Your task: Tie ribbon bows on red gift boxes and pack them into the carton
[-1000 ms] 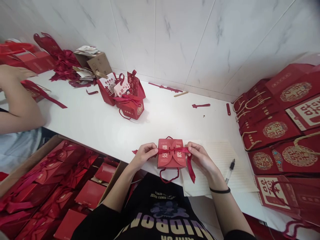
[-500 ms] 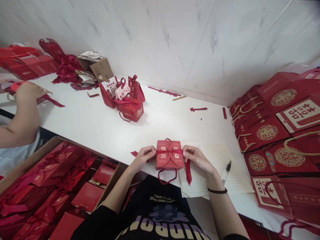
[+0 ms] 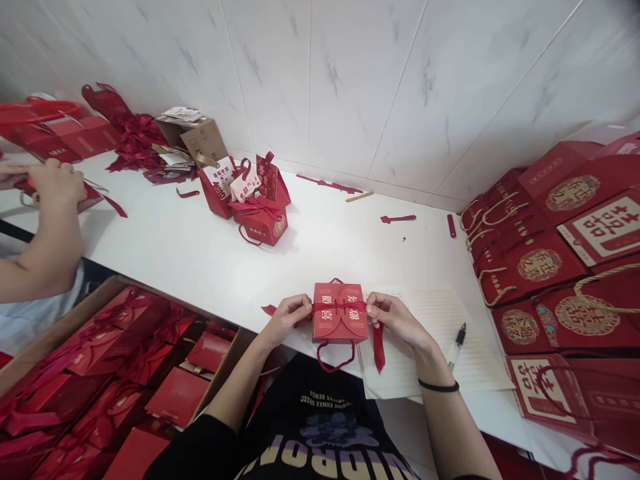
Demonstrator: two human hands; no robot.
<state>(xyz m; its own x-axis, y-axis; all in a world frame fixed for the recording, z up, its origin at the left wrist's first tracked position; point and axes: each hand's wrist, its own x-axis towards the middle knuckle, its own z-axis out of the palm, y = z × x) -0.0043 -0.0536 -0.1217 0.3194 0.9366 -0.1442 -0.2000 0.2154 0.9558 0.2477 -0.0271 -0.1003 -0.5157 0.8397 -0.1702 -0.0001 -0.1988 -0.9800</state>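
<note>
A small red gift box (image 3: 340,327) with pale Chinese characters and a twisted cord handle sits near the front edge of the table. Across its top runs a red ribbon (image 3: 379,347), threaded through the flaps, with loose ends at both sides. My left hand (image 3: 293,315) pinches the ribbon at the box's left edge. On the opposite edge, my right hand (image 3: 393,317) pinches the other side of it. Beneath my right forearm lies lined paper (image 3: 435,320) with a black-capped pen (image 3: 457,343) on it.
Red gift bags (image 3: 540,267) are piled at the right. Several decorated boxes (image 3: 260,220) stand near the wall. A carton of red boxes (image 3: 110,380) is at the lower left. Another person's hand (image 3: 57,183) works at the far left. Ribbon scraps (image 3: 330,184) lie along the wall.
My hands stay pinched on the ribbon at both sides of the box, almost unmoved. The other person's hands have shifted over the red item at the far left.
</note>
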